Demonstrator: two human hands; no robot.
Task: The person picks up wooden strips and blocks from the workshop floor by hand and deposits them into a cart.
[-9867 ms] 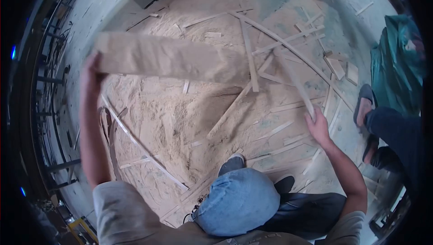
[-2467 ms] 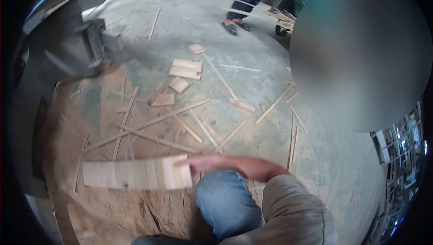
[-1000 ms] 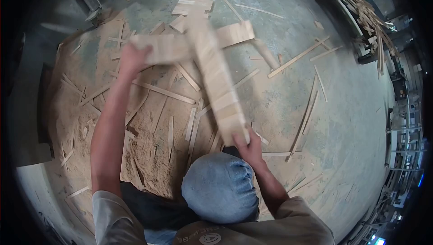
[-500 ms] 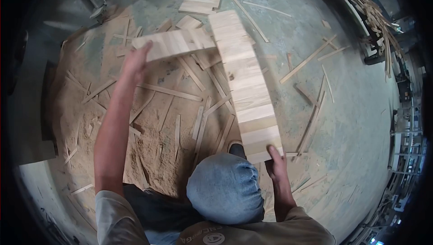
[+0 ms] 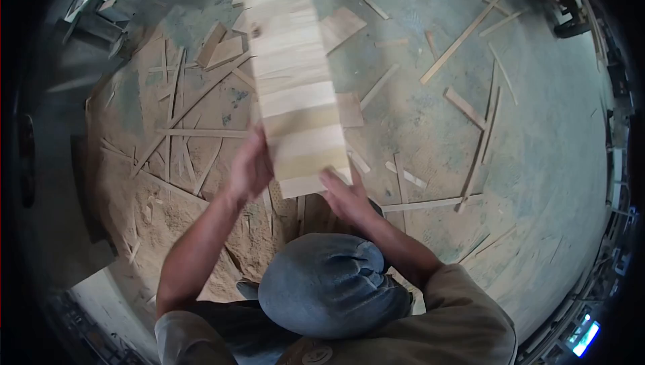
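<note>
A long, pale panel of wood strips joined side by side point(image 5: 292, 62) stretches away from me and runs out of the top of the view. My right hand point(image 5: 344, 193) grips its near right corner, thumb on the top face and fingers under or behind the edge. At the near left edge, my left hand point(image 5: 254, 167) is closed against the panel's side, its fingertips partly hidden behind the wood. Parts of other wood pieces show beyond the right edge, among them a flat board point(image 5: 342, 29) and a smaller piece point(image 5: 351, 109).
Thin wood offcuts point(image 5: 205, 133) and sawdust point(image 5: 168, 220) cover the floor to the left. More strips point(image 5: 463, 39) lie on the right. Wood blocks point(image 5: 225, 52) sit left of the panel. A grey machine or metal stand point(image 5: 101, 29) is at the upper left.
My left hand has let go of a second wood piece at the left and come to the long panel's near end. The panel has shifted left and my right hand has moved inward with it.
</note>
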